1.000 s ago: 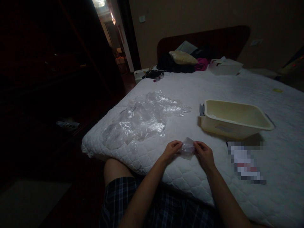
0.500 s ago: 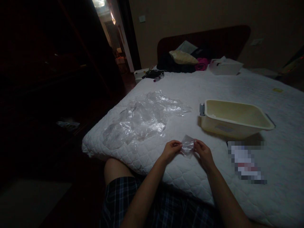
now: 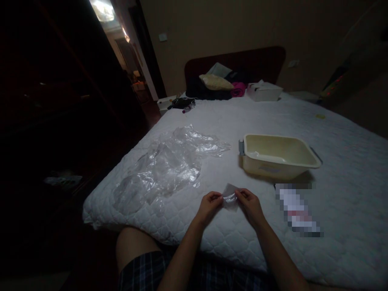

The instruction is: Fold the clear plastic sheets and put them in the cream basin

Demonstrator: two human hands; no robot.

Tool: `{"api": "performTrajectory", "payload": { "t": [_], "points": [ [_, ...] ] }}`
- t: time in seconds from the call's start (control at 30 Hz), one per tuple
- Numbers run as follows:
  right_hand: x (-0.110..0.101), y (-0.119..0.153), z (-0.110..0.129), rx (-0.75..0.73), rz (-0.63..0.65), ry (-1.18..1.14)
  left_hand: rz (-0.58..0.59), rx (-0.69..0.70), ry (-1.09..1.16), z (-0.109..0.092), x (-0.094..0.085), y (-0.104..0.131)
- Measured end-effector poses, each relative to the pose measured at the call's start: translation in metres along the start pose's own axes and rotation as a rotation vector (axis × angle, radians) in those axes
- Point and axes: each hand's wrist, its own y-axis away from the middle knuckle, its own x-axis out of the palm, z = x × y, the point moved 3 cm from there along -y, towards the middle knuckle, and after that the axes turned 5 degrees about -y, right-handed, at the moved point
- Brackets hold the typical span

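Observation:
A small clear plastic bag (image 3: 230,197) is stretched between my two hands, just above the near part of the bed. My left hand (image 3: 210,205) pinches its left edge between thumb and fingers. The opposite edge is pinched by my right hand (image 3: 250,205). Creases and a bright shine run across the middle of the plastic. To the left, a heap of crumpled clear plastic bags (image 3: 169,161) lies spread over the quilted bedcover (image 3: 230,246).
A cream plastic bin (image 3: 277,167) with grey handles stands right of centre. Near it lies a blurred-out item (image 3: 297,210). Toward the headboard (image 3: 266,58) are a white box (image 3: 264,92), a beige pillow (image 3: 216,82) and a pink roll (image 3: 238,89).
The camera view has shifted, so the scene sits farther left. Both hands keep their pinch on the small bag, which now looks folded or bent differently across its middle.

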Motion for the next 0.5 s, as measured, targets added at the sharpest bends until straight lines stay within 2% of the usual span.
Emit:
{"api": "performTrajectory", "payload": {
  "t": [0.1,0.17,0.3,0.4,0.5],
  "points": [
    [-0.007,-0.006,0.017,-0.011,-0.056,0.023,-0.014,0.001,0.023,0.000,0.002,0.001],
    [-0.019,-0.015,0.036,-0.021,-0.118,0.036,-0.039,-0.010,0.046,0.001,0.003,0.002],
    [-0.057,-0.042,0.089,-0.063,-0.196,0.065,-0.074,-0.035,0.006,0.002,0.002,0.003],
    [-0.087,-0.069,0.134,-0.174,-0.299,0.095,-0.077,-0.041,-0.043,0.002,0.001,0.001],
    [-0.106,-0.101,0.162,-0.145,-0.331,0.168,-0.082,-0.062,-0.078,0.001,0.001,0.000]
  ]
}}
